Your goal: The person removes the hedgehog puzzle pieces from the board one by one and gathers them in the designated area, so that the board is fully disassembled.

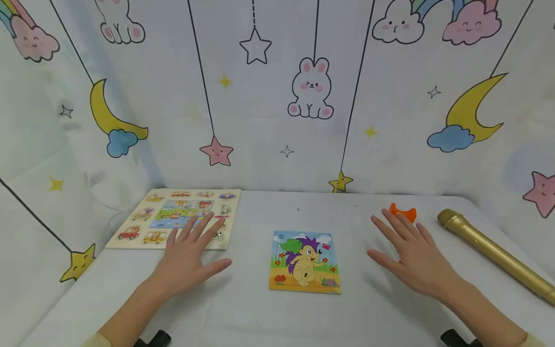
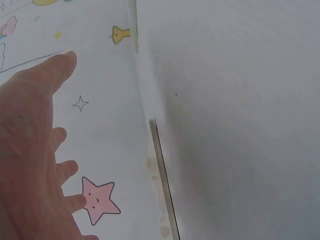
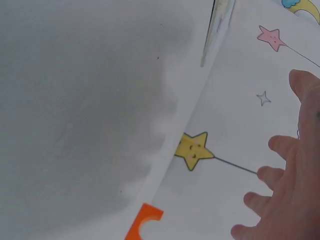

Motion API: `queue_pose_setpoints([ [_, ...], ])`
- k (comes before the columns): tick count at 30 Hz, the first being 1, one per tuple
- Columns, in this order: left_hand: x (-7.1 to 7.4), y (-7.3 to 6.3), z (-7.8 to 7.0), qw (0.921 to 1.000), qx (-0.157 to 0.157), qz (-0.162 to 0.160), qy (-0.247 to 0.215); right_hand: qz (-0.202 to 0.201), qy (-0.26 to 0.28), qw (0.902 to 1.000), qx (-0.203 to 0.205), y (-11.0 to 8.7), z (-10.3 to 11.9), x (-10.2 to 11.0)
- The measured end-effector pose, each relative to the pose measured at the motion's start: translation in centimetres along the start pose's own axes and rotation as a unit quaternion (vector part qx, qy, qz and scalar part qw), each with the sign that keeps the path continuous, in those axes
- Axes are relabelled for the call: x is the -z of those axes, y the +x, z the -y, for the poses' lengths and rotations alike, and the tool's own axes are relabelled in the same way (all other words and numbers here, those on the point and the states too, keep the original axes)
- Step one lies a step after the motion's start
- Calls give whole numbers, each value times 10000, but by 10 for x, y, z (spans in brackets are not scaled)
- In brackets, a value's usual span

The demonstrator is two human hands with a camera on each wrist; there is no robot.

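Between the two hands, a square picture puzzle of a purple-haired hedgehog (image 1: 305, 262) lies flat on the white table. My left hand (image 1: 191, 255) is spread above the table with nothing in it, overlapping the near right part of a wooden vehicle puzzle board (image 1: 123, 221) in the head view. The right hand (image 1: 412, 255) is spread in the same way, its fingertips nearest a small orange piece (image 1: 406, 213). In the left wrist view that hand (image 2: 30, 150) shows straight fingers and thumb. The right wrist view likewise shows empty, extended fingers (image 3: 260, 204).
A gold microphone-shaped stick (image 1: 494, 255) lies along the right side of the table. Behind the table's back edge hangs a white cloth (image 1: 269, 111) printed with moons, stars, clouds and rabbits. Two black objects (image 1: 158, 340) show at the bottom edge, near the forearms.
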State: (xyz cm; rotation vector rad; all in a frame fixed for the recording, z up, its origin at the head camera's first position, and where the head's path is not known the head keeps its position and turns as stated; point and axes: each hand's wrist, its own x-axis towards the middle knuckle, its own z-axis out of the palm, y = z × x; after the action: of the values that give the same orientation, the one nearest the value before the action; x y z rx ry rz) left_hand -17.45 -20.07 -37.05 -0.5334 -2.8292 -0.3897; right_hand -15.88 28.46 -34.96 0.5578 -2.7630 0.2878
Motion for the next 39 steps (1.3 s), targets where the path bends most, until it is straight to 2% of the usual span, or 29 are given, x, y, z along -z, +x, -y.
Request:
queue_pose_setpoints([
  [4,-9,11,-11,9988,-92,-51,-481,36,224,9997,135,14,9,-4],
  [7,-18,21,-21,9942,-197,-152,-1042,41,254,9995,176,28,18,-8],
  [9,-24,28,-28,9890,-176,-117,-1464,66,306,9993,187,38,23,-11],
  [13,-36,38,-42,9763,-10,169,-2156,251,741,9967,200,59,33,-19],
  [17,-46,46,-48,9646,-90,354,-2612,515,1252,9905,235,76,42,-27],
  [22,-53,56,-52,9574,-377,528,-2814,737,1753,9813,293,92,52,-36],
  [28,-61,69,-57,9502,-610,835,-2939,710,2096,9731,644,107,62,-47],
  [35,-70,75,-56,9490,-666,982,-2922,902,2665,9525,1163,117,77,-56],
  [39,-74,77,-54,9486,-666,1032,-2918,1034,2724,9478,1295,123,80,-60],
])
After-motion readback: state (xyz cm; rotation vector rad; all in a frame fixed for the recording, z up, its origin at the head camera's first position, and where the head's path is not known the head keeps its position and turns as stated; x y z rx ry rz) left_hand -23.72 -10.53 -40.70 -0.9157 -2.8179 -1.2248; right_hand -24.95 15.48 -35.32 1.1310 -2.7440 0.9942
